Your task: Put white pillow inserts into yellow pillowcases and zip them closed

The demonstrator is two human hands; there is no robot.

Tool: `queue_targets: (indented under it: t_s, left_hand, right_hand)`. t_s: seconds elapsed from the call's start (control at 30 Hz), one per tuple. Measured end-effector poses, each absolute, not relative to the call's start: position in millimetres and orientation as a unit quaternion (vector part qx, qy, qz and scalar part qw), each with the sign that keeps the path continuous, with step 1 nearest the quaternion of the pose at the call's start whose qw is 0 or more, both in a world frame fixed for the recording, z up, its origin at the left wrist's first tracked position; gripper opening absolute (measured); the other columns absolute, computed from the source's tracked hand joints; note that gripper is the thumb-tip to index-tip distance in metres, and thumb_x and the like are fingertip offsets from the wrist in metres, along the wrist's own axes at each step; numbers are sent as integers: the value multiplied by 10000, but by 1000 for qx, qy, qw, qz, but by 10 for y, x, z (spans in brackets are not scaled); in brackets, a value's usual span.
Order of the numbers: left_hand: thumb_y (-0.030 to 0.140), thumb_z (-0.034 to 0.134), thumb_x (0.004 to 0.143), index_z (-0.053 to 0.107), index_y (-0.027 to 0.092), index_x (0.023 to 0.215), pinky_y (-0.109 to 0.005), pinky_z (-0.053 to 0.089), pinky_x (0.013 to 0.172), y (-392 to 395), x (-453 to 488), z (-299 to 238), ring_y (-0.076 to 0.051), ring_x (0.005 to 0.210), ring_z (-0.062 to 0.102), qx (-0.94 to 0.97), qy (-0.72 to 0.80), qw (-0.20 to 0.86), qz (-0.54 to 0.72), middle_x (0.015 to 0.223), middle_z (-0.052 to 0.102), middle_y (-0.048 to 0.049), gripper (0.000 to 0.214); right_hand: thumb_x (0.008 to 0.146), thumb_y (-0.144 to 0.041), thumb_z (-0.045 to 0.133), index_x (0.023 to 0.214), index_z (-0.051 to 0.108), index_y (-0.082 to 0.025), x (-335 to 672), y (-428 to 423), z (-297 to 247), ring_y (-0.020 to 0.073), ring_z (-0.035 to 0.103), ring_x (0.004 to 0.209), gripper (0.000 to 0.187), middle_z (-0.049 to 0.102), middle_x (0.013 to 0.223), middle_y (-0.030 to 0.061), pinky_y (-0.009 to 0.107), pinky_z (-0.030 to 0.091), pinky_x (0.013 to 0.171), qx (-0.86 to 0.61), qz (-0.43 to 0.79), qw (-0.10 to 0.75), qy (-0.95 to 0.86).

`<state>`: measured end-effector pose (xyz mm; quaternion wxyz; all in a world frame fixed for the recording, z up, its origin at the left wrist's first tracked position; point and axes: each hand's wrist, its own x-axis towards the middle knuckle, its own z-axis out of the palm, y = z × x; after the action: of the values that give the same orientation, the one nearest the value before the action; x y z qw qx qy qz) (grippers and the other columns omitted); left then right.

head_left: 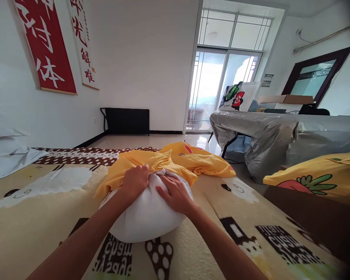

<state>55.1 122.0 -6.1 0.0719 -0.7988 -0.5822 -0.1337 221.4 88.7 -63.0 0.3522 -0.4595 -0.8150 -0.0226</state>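
A plump white pillow (147,219) lies on the patterned blanket (198,249), its far end inside the bunched mouth of a yellow pillowcase (146,156). My left hand (135,179) is closed on the gathered edge of the pillowcase, at the pillow's upper left. On the pillow's right side rests my right hand (175,193), fingers stretched and pressing into the white fabric near the opening. Beyond, the rest of the yellow cloth spreads away to the right, with part of a print showing. The pillow's covered end is hidden.
White folded bedding (7,151) sits at the left edge. To the right, a brown box (309,217) has a yellow carrot-print cloth (323,175) on it. Behind stands a table under plastic sheeting (262,136), carrying a bag (239,97) and cartons (286,99). A black folded panel (127,121) leans by the wall.
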Motion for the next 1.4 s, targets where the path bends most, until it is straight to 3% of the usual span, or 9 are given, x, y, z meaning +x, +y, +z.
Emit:
queue_targets:
  t_s: [0.17, 0.4, 0.53, 0.7, 0.83, 1.0, 1.13, 1.27, 1.4]
  left_hand:
    - [108, 326, 826, 557, 151, 1070, -369, 462, 674, 1065, 482, -123, -313, 829, 651, -786, -595, 87, -140, 825, 662, -135, 338]
    - [194, 421, 856, 532, 188, 1099, -323, 451, 733, 1018, 336, -194, -262, 871, 654, -758, -618, 37, -206, 912, 690, -83, 267]
    - [183, 435, 846, 539, 193, 1066, -326, 440, 771, 1003, 290, -301, -264, 914, 647, -736, -618, 19, -276, 971, 690, -71, 244]
    - [176, 424, 828, 542, 209, 1016, -340, 433, 714, 957, 263, -328, -274, 805, 651, -735, -621, 24, -272, 818, 683, -47, 224]
    - [240, 445, 833, 527, 201, 985, -343, 460, 778, 928, 244, -317, -245, 861, 643, -767, -556, -16, -319, 924, 676, -51, 176]
    - [259, 373, 854, 535, 188, 1079, -384, 420, 973, 871, 104, -338, -217, 1080, 558, -830, -425, -9, -361, 1109, 623, -80, 287]
    - [277, 437, 816, 503, 171, 1203, -441, 355, 1052, 954, -89, -345, -247, 1192, 495, -841, -441, -29, -313, 1262, 567, -105, 407]
    - [402, 484, 838, 484, 193, 1245, -485, 319, 1065, 1039, -138, -376, -271, 1260, 436, -847, -466, -61, -249, 1305, 529, -88, 458]
    - [209, 504, 790, 541, 146, 1109, -476, 352, 989, 1009, -44, -483, -284, 1169, 476, -829, -500, 16, -249, 1171, 573, -113, 327]
  right_hand:
    - [895, -329, 484, 1278, 502, -132, 2209, 639, -814, 244, 503, 1202, 432, 574, 1272, 142, 420, 399, 1016, -425, -95, 484, -759]
    - [884, -509, 496, 1436, 334, -138, 2120, 601, -548, 234, 357, 1353, 685, 425, 1449, 123, 403, 287, 1119, -363, -17, 271, -892]
    - [855, -477, 531, 1356, 425, -48, 1813, 714, -458, 285, 400, 1308, 669, 468, 1390, 198, 414, 288, 1099, -441, -52, 234, -865]
    - [882, -485, 482, 1302, 495, -61, 1634, 949, -377, 293, 456, 1253, 597, 524, 1325, 211, 405, 309, 1051, -531, -33, 200, -823]
    - [881, -529, 469, 1292, 509, -108, 1740, 1008, -415, 268, 473, 1231, 589, 558, 1300, 165, 369, 301, 1049, -561, -50, 281, -777]
    - [927, -485, 425, 1055, 621, -147, 2014, 947, -523, 244, 558, 1092, 411, 665, 1096, 113, 356, 380, 956, -586, -85, 358, -722]
    - [956, -444, 364, 900, 636, -158, 2241, 918, -618, 229, 621, 902, 398, 690, 890, 95, 347, 453, 817, -594, -84, 390, -698]
    - [938, -372, 394, 987, 644, -162, 2343, 895, -765, 230, 634, 913, 331, 699, 939, 96, 360, 483, 819, -537, -121, 457, -699]
    - [881, -251, 496, 1028, 630, -160, 2302, 740, -811, 232, 638, 913, 218, 699, 964, 103, 384, 488, 832, -443, -254, 513, -690]
